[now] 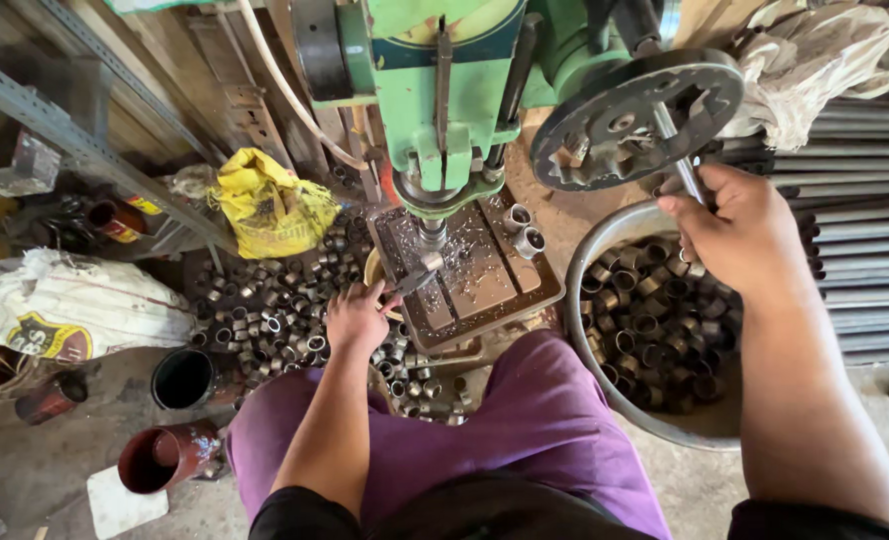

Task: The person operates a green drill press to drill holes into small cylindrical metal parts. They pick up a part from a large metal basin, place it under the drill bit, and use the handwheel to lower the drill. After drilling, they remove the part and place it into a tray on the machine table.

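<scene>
My left hand [357,315] holds a thin metal tool [415,281] whose tip reaches under the drill bit [431,237] of a green drill press [445,90], over the chip-strewn table [485,285]. Gripping a spoke handle [679,150] of the round feed wheel [635,115] is my right hand [735,230]. Two short metal bushings [523,228] stand at the table's far side.
A metal basin [605,250] full of bushings sits at the right by my purple-clad knee. Several more bushings [275,310] lie heaped on the floor at left. Nearby are a yellow bag [270,205], a white sack [65,305], rusty red cans [165,455] and steel bars [865,230].
</scene>
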